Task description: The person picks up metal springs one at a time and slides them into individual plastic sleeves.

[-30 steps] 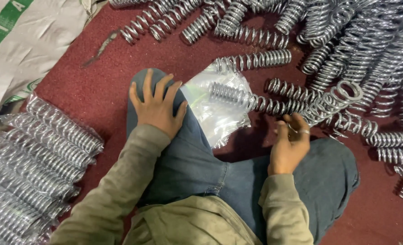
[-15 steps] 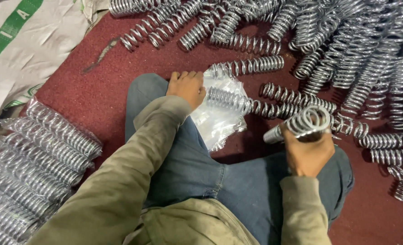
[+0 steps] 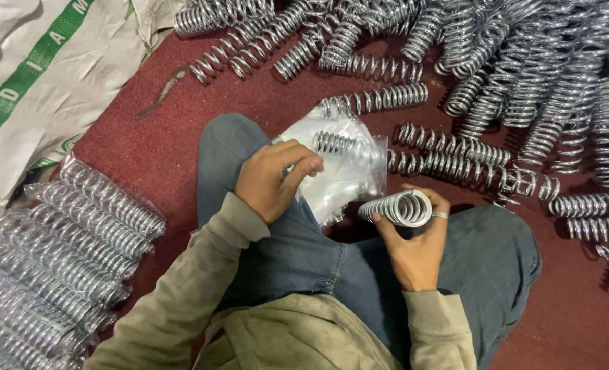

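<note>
I saw the right hand [image 3: 414, 243] gripping a spring [image 3: 398, 208] end-on above the knee. The left hand [image 3: 271, 179] pinched a clear bag [image 3: 349, 175] on the lap. Loose springs [image 3: 524, 82] covered the red floor [image 3: 147, 144]; bagged ones [image 3: 65, 247] lay left.

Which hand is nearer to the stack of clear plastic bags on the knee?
Left. The left hand pinches the stack of clear plastic bags; the right hand sits lower right, apart from it, holding a shiny steel coil spring.
</note>
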